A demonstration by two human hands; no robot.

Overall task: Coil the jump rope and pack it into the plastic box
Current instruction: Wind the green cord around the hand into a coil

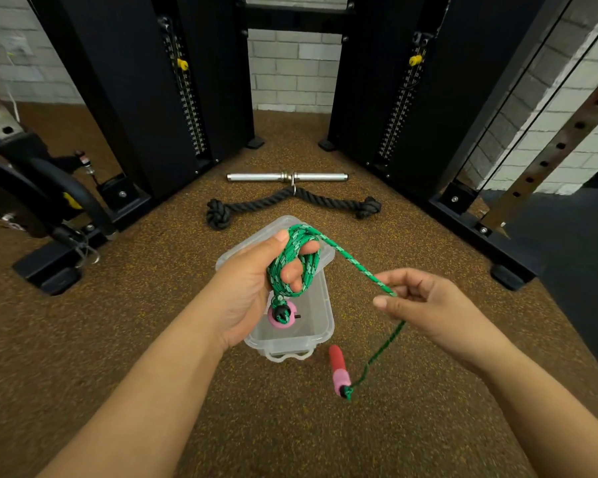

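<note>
The left hand (246,291) is closed around a coil of green-and-white braided jump rope (292,267) wound over its fingers, 1 pink-capped handle (282,314) hanging below them above the clear plastic box (320,326). The right hand (425,301) pinches the free strand between thumb and fingers; below them the red handle (338,369) lies on the brown speckled floor (152,305).

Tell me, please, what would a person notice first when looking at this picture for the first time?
First the green rope, wound in loops around the left hand at the centre, above the open clear box on the floor. A loose strand runs to the right hand, which pinches it, then falls to a red and pink handle lying on the floor beside the box. Behind, a black rope and a steel bar lie between two dark machine towers.
</note>
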